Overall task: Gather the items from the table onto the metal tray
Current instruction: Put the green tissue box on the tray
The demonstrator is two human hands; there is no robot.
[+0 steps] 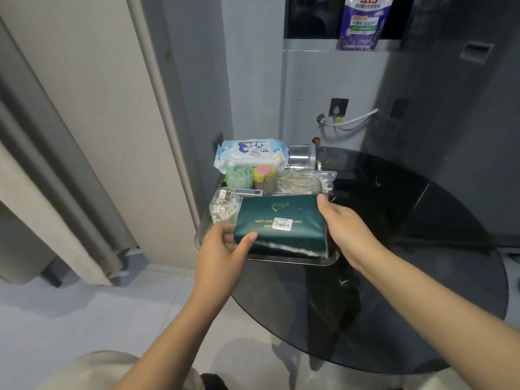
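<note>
A metal tray (292,260) sits on the left part of a round dark glass table (394,277). A dark green tissue pack (281,218) lies at the tray's near end. My left hand (225,243) grips its near left corner, thumb on top. My right hand (340,226) holds its right edge, thumb at the far right corner. Behind the pack lie a bag of cotton swabs (225,209), a clear box of swabs (292,184), a green puff (239,175), a pink and yellow item (263,173), a baby wipes pack (250,152) and a clear round jar (302,157).
A grey wall with a socket (338,106) and white cable (354,119) stands behind the table. A purple refill pouch (363,21) hangs above. A curtain (56,164) hangs at left over a pale tiled floor.
</note>
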